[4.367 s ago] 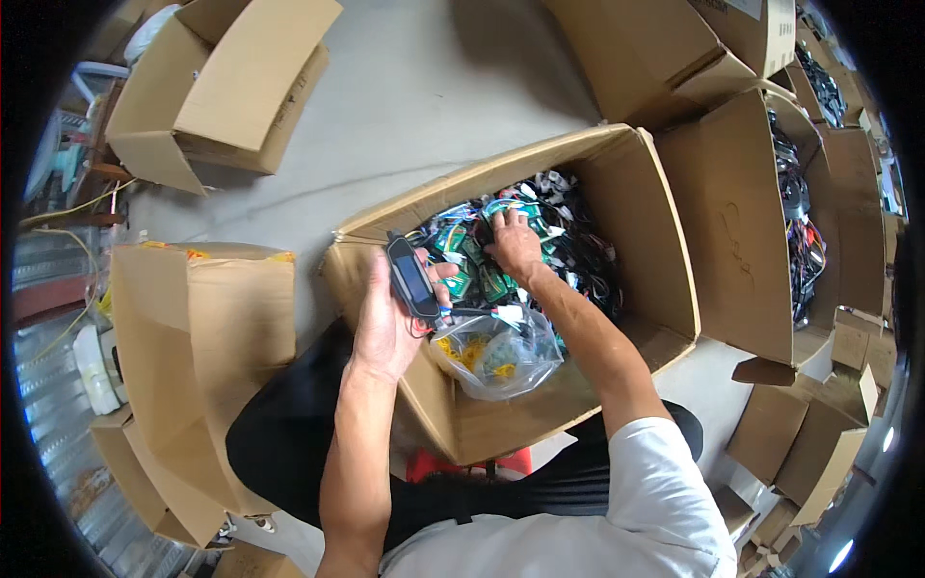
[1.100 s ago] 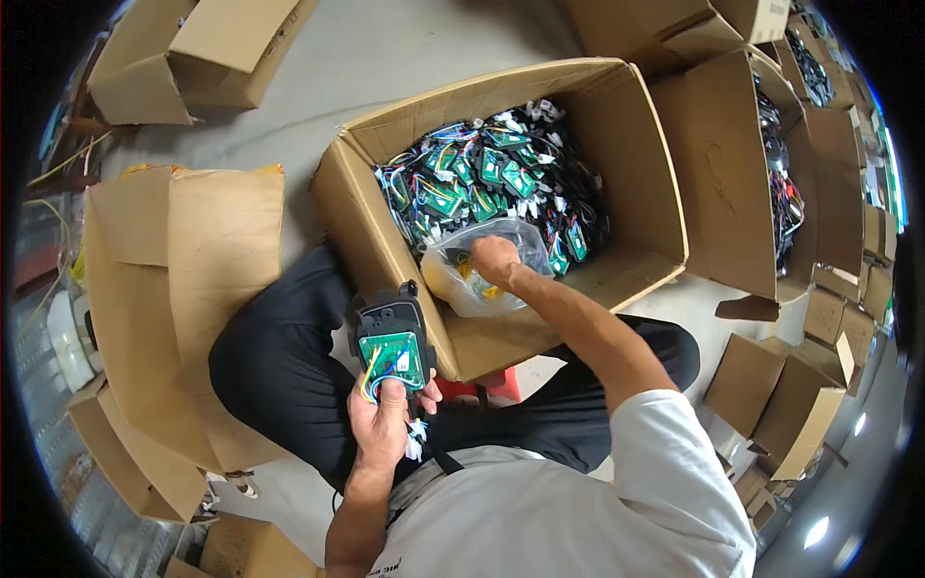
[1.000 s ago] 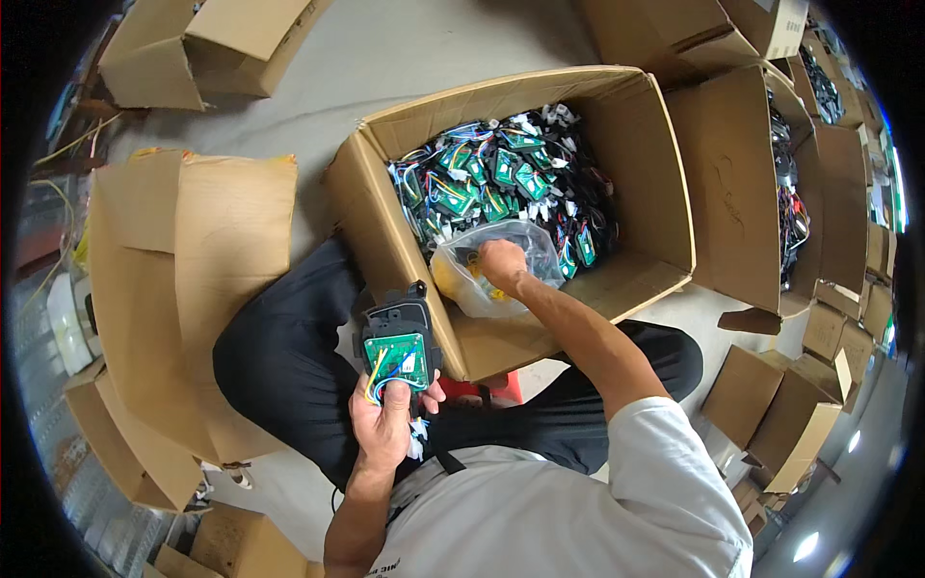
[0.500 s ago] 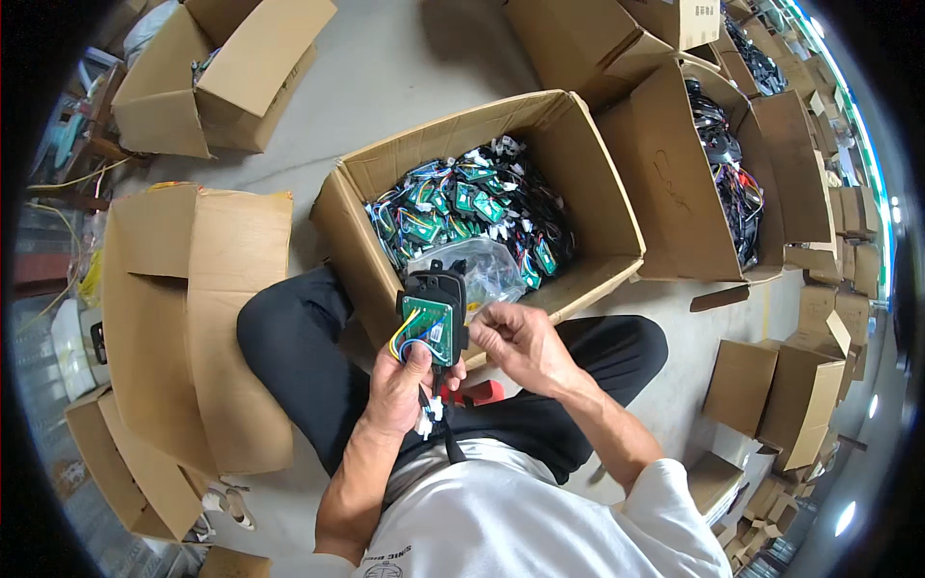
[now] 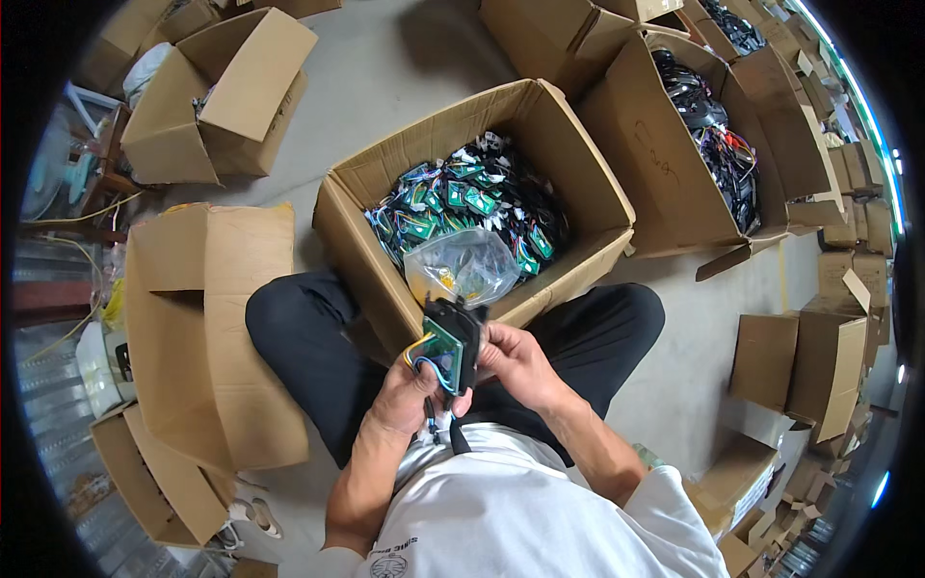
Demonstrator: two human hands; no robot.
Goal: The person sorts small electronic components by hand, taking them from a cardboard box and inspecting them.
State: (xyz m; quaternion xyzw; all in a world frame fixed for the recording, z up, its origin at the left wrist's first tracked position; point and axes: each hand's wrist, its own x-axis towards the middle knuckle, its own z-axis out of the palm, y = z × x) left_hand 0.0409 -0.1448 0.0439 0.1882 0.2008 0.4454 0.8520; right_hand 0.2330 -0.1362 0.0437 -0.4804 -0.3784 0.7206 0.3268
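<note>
My left hand (image 5: pixel 403 393) grips a green circuit board (image 5: pixel 443 354) fixed to a black plastic housing (image 5: pixel 466 332). Yellow and blue wires loop off the board's left edge, and cables with connectors hang below, in front of my shirt. The housing is tilted, its black side turned toward my right hand (image 5: pixel 520 364). That hand's fingers are pinched together against the housing's right edge; whatever is between them is hidden. Just beyond, a clear plastic bag (image 5: pixel 462 266) with small yellowish pieces rests in an open cardboard box (image 5: pixel 578 144), on a heap of wired green boards (image 5: pixel 453 197).
An open carton (image 5: pixel 246 385) stands by my left knee, another box (image 5: pixel 231 106) at the far left. To the right, a large carton (image 5: pixel 626 164) holds black cabled parts (image 5: pixel 727 173). More boxes (image 5: pixel 805 366) line the right side.
My right hand has moved in to touch the housing. The board and housing have turned, showing the board more edge-on. The view has shifted slightly.
</note>
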